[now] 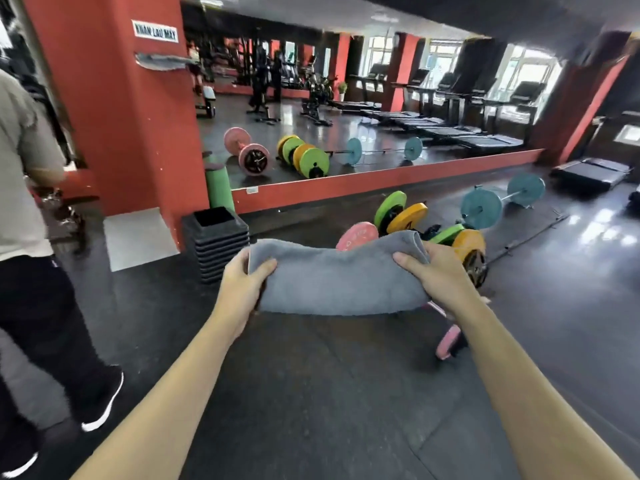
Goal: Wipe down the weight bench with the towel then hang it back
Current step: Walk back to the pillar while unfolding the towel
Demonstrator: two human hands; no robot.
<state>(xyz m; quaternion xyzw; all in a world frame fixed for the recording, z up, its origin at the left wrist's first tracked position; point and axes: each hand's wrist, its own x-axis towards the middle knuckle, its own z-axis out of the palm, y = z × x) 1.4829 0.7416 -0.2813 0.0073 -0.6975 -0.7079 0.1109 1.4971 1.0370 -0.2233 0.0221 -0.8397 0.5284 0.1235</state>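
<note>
A grey towel (337,277), folded into a thick band, is stretched level between both hands at chest height over the dark floor. My left hand (242,289) grips its left end, thumb on top. My right hand (441,271) grips its right end. High on the red pillar (114,109) a grey towel rail (162,60) sticks out under a white sign (156,31). No weight bench is near me; one shows only small in the mirror (346,98).
A person in a pale shirt, dark trousers and black shoes (38,271) stands close at my left. A stack of black step platforms (216,242) stands by the pillar. Barbells with coloured plates (433,230) lie just beyond the towel. A green roller (218,183) stands at the mirror's edge.
</note>
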